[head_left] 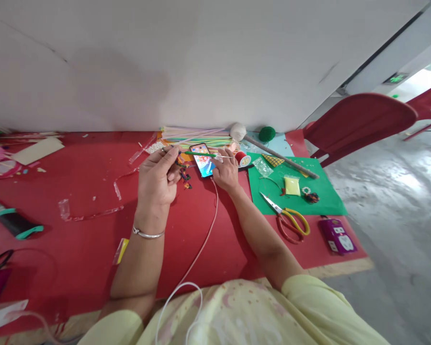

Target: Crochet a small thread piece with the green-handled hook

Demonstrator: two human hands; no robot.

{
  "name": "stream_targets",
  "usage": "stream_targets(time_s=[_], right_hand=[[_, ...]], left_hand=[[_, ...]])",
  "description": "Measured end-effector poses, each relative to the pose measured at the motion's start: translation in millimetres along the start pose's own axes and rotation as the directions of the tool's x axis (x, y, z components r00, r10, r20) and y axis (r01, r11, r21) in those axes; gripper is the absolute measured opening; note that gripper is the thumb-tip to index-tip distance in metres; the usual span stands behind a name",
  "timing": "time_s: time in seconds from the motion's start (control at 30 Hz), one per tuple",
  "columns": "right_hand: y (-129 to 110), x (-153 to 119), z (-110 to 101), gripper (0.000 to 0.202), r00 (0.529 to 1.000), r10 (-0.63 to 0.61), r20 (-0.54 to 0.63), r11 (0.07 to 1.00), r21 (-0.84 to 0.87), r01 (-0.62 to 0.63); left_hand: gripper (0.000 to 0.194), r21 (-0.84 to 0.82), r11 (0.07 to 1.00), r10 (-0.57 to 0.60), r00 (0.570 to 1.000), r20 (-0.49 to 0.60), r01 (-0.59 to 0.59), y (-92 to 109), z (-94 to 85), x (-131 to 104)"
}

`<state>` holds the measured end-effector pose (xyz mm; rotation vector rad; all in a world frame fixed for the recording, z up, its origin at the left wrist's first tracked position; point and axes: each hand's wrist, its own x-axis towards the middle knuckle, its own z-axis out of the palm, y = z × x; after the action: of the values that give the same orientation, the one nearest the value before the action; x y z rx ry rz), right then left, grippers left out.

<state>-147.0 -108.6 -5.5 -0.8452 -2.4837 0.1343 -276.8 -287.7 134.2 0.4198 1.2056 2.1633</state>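
My left hand [160, 175] is closed, with a green-handled crochet hook [201, 154] and a dark multicoloured knotted cord [184, 175] in its fingers. The cord's end hangs down beside the thumb. The hook's thin metal shaft points right and crosses in front of my right hand [225, 171]. That hand reaches over a lit phone [203, 165] lying on the red table, fingers stretched toward its screen; whether a fingertip touches the glass I cannot tell. A pale cable [211, 215] runs from the phone toward me. Just right of my right hand lies a red thread spool [242, 159].
Scissors [287, 218], a yellow packet [292, 185] and a grey stick [283, 155] lie on or by the green sheet [312, 208]. A purple box [338, 236] sits near the right edge. Pipe cleaners [194, 135] lie along the wall. A black-teal tool [16, 223] rests left.
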Motion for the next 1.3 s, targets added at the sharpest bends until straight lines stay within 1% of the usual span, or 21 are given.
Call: stream_targets(time_s=[0.13, 0.2, 0.3, 0.37, 0.57, 0.7, 0.8, 0.87, 0.97, 1.1, 1.23, 1.3], right_hand=[[4.0, 1.8, -0.8, 0.047, 0.997, 0.036, -0.067, 0.999, 0.014, -0.035], [6.5, 1.7, 0.8, 0.045, 0.997, 0.054, -0.055, 0.998, 0.024, -0.053], [9.8, -0.3, 6.6, 0.044, 0.993, 0.12, -0.001, 0.993, 0.025, -0.12], [11.8, -2.0, 11.5, 0.045, 0.989, 0.149, 0.004, 0.989, 0.012, -0.149], [17.0, -4.8, 22.0, 0.044, 0.996, 0.075, -0.052, 0.997, 0.04, -0.073], [18.3, -5.4, 23.0, 0.041, 0.993, 0.072, -0.091, 0.995, 0.074, -0.066], [15.1, -3.1, 21.4, 0.038, 0.986, 0.06, -0.153, 0.994, 0.103, -0.044], [11.1, 0.2, 20.9, 0.038, 0.98, 0.021, -0.196, 0.989, 0.148, 0.008], [6.1, 6.2, 24.0, 0.044, 0.974, -0.011, -0.227, 0.957, 0.282, 0.077], [10.1, 13.9, 35.4, 0.05, 0.972, 0.048, -0.23, 0.899, 0.435, 0.058], [23.9, 22.1, 46.7, 0.047, 0.954, 0.12, -0.276, 0.882, 0.47, 0.025], [28.4, 26.2, 49.7, 0.044, 0.95, 0.128, -0.286, 0.882, 0.471, 0.023]], left_hand=[[0.021, -0.004, 1.0, -0.01, 1.0, -0.002, 0.01, -0.1, -0.3, 0.5], [0.02, -0.007, 1.0, -0.012, 1.0, -0.002, 0.012, 0.0, -0.3, 0.7], [0.019, -0.016, 1.0, -0.012, 1.0, -0.006, 0.012, 0.7, -0.2, 0.8], [0.019, -0.021, 1.0, -0.015, 1.0, -0.01, 0.014, 1.3, 0.0, 0.7], [0.018, -0.022, 1.0, 0.0, 1.0, -0.006, 0.0, 2.0, 0.5, 1.1], [0.019, -0.024, 1.0, 0.002, 1.0, -0.002, -0.002, 2.5, -1.2, 2.0], [0.018, -0.028, 1.0, 0.002, 1.0, -0.014, -0.002, 3.0, -1.8, 2.6], [0.017, -0.034, 0.999, 0.0, 1.0, -0.031, -0.002, 2.8, -1.3, 3.1], [0.016, -0.046, 0.999, 0.001, 0.999, -0.052, -0.003, 1.6, -0.5, 3.7], [0.019, -0.065, 0.998, 0.019, 0.998, -0.057, -0.023, -1.0, -1.5, 4.4], [0.017, -0.062, 0.998, 0.019, 0.998, -0.064, -0.023, -2.5, -1.6, 10.0], [0.016, -0.053, 0.998, 0.024, 0.997, -0.067, -0.028, -1.3, 0.8, 16.2]])
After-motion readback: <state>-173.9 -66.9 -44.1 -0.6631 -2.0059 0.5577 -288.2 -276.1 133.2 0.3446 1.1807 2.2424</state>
